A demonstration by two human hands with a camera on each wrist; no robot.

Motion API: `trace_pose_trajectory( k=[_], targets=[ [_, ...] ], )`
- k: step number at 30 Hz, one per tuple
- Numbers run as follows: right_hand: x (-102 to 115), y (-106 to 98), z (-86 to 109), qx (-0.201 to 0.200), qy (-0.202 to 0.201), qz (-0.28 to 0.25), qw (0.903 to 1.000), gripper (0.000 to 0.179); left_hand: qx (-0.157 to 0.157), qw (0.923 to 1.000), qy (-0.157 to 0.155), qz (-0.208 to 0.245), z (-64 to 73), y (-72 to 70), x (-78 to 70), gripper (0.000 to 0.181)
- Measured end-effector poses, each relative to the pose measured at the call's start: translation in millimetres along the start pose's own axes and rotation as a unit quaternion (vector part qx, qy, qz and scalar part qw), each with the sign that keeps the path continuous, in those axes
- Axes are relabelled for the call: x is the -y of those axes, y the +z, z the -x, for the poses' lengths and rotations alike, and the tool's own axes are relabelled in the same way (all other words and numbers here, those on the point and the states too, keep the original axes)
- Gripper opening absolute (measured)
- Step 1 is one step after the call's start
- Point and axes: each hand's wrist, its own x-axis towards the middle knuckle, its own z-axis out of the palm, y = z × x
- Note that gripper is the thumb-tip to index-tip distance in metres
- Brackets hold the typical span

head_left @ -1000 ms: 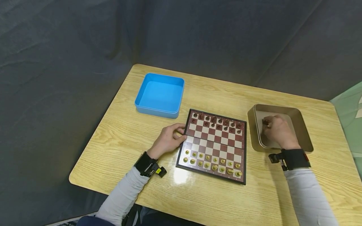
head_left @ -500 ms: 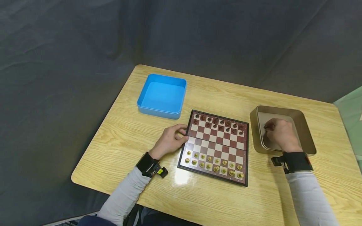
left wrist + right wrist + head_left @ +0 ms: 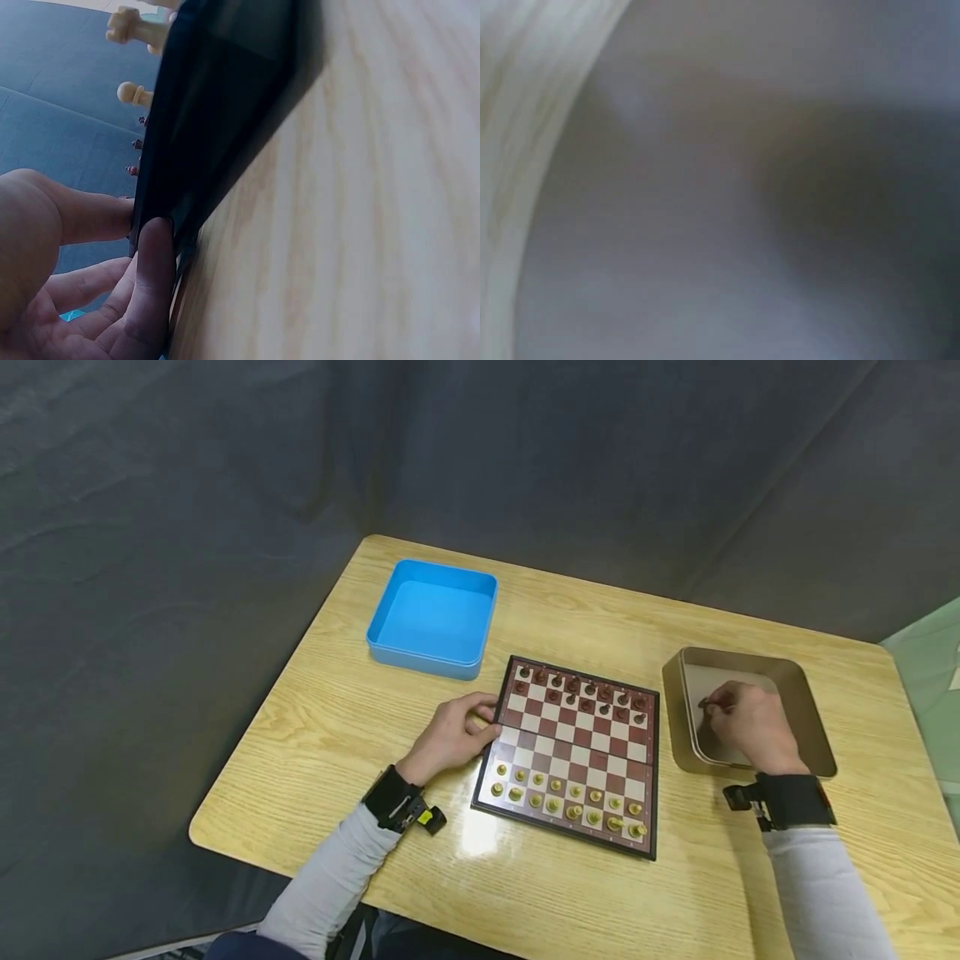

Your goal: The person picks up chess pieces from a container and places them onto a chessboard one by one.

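Observation:
A magnetic chessboard (image 3: 552, 748) lies in the middle of the table in the head view, with dark red pieces (image 3: 589, 689) at its far end and yellow pieces (image 3: 573, 812) at its near end. My left hand (image 3: 447, 737) grips its left edge. In the left wrist view, the thumb and a finger (image 3: 156, 262) pinch the black rim (image 3: 217, 97). Inside the brown tin box (image 3: 684, 739) at the right, my right hand (image 3: 752, 723) pinches a small dark chess piece (image 3: 703, 702) at its fingertips. The box wall (image 3: 667, 225) blurs across the right wrist view, hiding the right fingers.
A blue box (image 3: 433, 614) stands at the back left, beyond the board. Both boxes and the board share a wooden table (image 3: 315, 727) with rounded corners. A dark curtain (image 3: 570, 468) hangs behind it.
The right hand has shifted slightly toward the near side within the tin box, keeping the dark piece at its fingertips. The left hand stays at the board's edge. The head view moved a little.

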Motion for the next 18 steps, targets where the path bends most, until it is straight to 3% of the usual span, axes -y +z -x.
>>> trace_pose_trajectory(
  k=[7,14,18],
  targets=[
    [8.5,-5.8,5.0,-0.073,-0.027,-0.021,0.9968,0.008,-0.002,1.0,0.002,-0.003,0.2,-0.3,-1.1,0.047],
    [20.8,-15.1,6.3,-0.159,-0.091,-0.03,0.9826,0.015,-0.005,1.0,0.001,-0.005,-0.4,-0.1,-0.9,0.047],
    [30.1,-18.4,5.8,-0.185,-0.103,-0.038,0.9766,0.013,-0.008,0.9999,0.005,-0.005,-0.7,0.3,-0.1,0.046]
  ],
)
